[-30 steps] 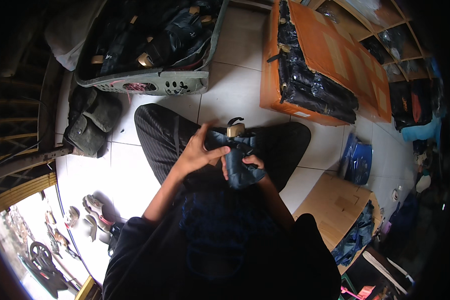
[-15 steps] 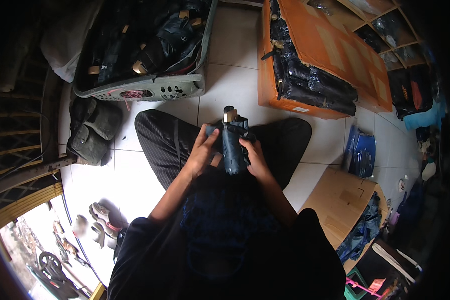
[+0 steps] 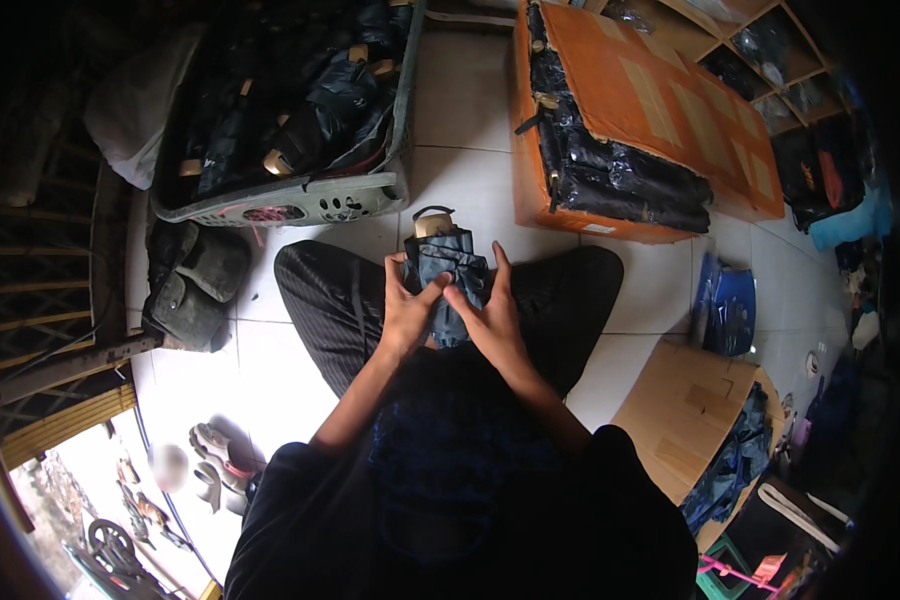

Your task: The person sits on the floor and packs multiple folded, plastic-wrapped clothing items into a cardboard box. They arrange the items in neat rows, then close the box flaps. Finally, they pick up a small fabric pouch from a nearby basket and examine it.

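A folding umbrella [image 3: 455, 258] in dark blue-grey fabric stands between my crossed legs, its tan handle with a black wrist loop pointing away from me. My left hand [image 3: 407, 312] grips its left side, thumb pressed on the front of the folded cloth. On the other side my right hand [image 3: 490, 322] holds it with the thumb against the fabric near my left thumb. The right index finger reaches up along the umbrella's right edge. The lower end of the umbrella comes close to my shirt.
A grey-green plastic basket [image 3: 370, 195] full of dark umbrellas with tan handles stands ahead left. Ahead right is an orange carton [image 3: 670, 110] with dark wrapped bundles. An open brown box [image 3: 685, 405] holds dark cloth at right. Grey-green bags [image 3: 198, 290] and sandals [image 3: 215, 455] lie at left.
The umbrella has turned so its broader folded side faces up, handle shifted slightly left. Both thumbs have come together on the fabric; my right hand's index finger has straightened upward.
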The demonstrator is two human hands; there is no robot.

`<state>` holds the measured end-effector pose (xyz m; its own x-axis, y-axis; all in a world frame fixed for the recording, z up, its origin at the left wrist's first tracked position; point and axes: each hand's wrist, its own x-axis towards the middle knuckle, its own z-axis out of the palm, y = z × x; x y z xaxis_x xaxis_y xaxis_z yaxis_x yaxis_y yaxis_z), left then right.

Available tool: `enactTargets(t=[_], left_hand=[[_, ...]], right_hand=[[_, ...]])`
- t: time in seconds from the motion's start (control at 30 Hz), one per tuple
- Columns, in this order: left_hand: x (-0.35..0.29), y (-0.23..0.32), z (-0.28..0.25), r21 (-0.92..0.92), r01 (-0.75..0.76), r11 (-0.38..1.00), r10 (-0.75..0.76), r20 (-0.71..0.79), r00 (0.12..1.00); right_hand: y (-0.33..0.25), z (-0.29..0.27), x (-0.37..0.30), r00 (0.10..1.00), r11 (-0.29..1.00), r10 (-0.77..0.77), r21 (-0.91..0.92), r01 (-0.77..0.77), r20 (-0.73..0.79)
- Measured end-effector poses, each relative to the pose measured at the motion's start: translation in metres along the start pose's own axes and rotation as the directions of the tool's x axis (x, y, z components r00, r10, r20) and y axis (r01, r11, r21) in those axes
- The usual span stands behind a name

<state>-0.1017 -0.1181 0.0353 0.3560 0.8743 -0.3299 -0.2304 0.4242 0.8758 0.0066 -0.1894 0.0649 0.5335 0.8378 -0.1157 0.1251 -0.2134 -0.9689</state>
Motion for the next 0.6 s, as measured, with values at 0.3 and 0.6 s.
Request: enactTargets(t=[0.3,0.6], left_hand=[[-0.007,-0.009,0.007,-0.178,-0.007,0.984,-0.003,-0.053,0.999],[0.004,0.006,0.041,-0.108,-0.273,0.956,0.242,-0.234,0.941]], right_hand=[[0.048,0.011,0.009,0.979,0.986,-0.132,-0.124,0.113,-0.153],[0.011,0.027,0.037,0.905,0.948,-0.318,-0.122,0.295,-0.283]])
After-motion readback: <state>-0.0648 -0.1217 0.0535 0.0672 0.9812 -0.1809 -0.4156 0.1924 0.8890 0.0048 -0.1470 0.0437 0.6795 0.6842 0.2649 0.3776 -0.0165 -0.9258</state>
